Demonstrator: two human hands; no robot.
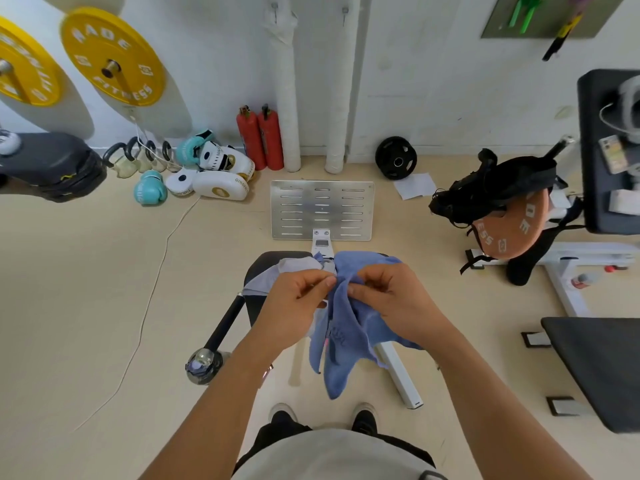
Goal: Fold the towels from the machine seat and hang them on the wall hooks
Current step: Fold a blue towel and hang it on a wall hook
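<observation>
Head view, looking down. Both hands at frame centre, holding a blue towel over the black machine seat. Left hand grip: thumb and fingers pinched together on the towel's top edge. Right hand grip: pinched on the same edge, just beside the left, fingertips nearly touching. Towel hangs bunched; long axis runs 12 to 6 o'clock, loose pointed corner toward 6, near the shoes. A grey towel lies on the seat at 10 o'clock from the hands, partly hidden by the left hand. Metal footplate at 12 o'clock. Two wall hooks far at 12 o'clock. Red extinguishers at 11 o'clock.
</observation>
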